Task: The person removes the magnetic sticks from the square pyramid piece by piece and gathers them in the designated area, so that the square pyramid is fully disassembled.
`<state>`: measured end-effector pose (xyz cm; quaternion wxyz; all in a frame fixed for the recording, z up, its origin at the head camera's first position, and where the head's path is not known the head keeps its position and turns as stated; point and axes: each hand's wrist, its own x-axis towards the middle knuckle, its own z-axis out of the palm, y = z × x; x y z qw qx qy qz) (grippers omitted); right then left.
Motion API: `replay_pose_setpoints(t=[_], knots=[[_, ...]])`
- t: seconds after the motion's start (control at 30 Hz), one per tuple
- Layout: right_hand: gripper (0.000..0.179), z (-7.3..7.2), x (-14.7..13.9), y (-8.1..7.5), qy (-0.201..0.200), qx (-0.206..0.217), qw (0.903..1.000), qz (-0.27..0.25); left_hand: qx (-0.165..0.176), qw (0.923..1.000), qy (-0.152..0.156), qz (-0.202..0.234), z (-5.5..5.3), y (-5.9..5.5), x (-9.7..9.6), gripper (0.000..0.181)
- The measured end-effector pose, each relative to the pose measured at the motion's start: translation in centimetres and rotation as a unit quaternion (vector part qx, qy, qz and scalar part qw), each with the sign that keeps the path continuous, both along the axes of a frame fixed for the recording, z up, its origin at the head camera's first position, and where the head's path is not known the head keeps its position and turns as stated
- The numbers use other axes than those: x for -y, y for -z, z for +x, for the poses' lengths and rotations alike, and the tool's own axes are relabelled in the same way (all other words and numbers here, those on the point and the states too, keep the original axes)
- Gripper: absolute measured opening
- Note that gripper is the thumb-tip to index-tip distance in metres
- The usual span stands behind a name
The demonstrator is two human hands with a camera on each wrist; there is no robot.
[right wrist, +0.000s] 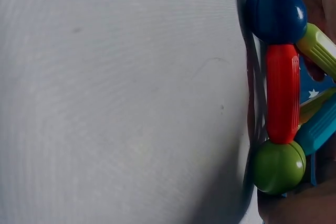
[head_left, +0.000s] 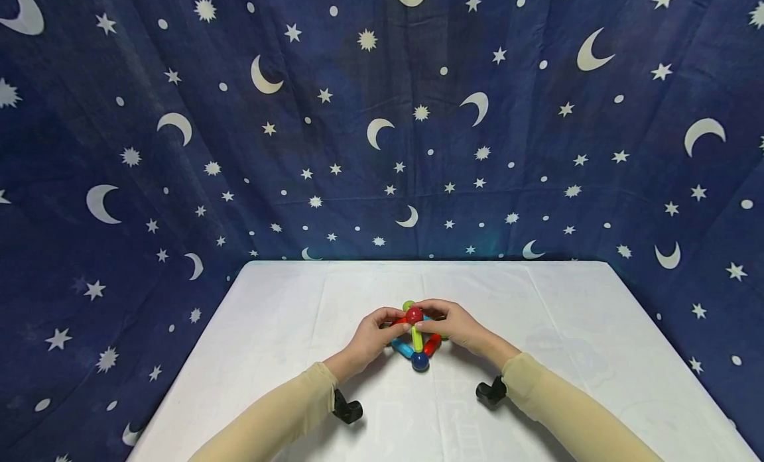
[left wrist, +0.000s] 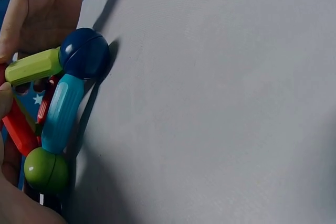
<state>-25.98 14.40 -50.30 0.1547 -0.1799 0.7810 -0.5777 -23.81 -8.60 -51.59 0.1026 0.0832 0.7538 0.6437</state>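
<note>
The frame sits near the middle of the table, its blue ball nearest the person, the red ball at the peak. A lime rod slopes between them; a blue rod and a red rod run from the blue ball to green side balls. The left hand and right hand each pinch the frame at its peak; whether fingertips bear on ball or rod ends is hard to tell. The step looks like joining the peak; next likely calls for seating the rod ends against the red ball, then a gentle release.
</note>
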Motion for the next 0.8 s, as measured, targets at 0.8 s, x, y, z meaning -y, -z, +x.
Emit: replay_pose_setpoints(t=[0.8], knots=[[0.052,-0.7,0.2,-0.1,0.034,0.001,0.9994,-0.002,0.011,0.9985,0.051,-0.018,-2.2,-0.1,0.9,0.032]])
